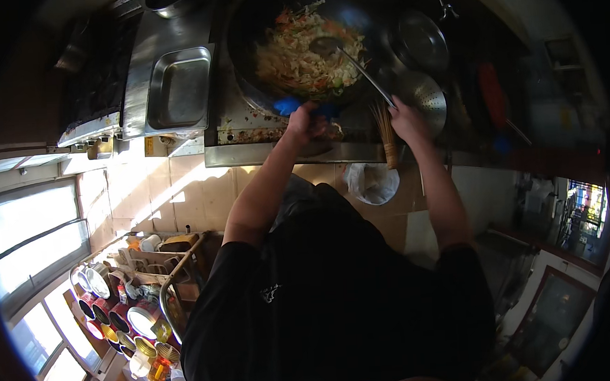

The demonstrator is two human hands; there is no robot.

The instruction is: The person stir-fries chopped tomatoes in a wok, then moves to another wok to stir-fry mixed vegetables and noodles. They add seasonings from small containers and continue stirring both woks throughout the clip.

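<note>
A large dark wok [247,79] sits on the cooking range in front of me, holding a heap of chopped vegetables [298,56] in pale, orange and green pieces. My left hand [305,122] grips a blue cloth [286,106] at the wok's near rim; the handle or edge beneath it is hidden. In my right hand [407,120] is the long metal handle of a wok ladle [366,76]. Its round bowl rests among the vegetables. Just left of my right hand, a bamboo wok brush [387,139] lies over the range's front edge.
Left of the wok is a rectangular steel pan [180,88] on a steel counter. A perforated strainer [427,101] and a round metal pan [421,39] stand to the right. Below the range edge is a lined bin [372,184]. Several cans [120,316] crowd the lower left.
</note>
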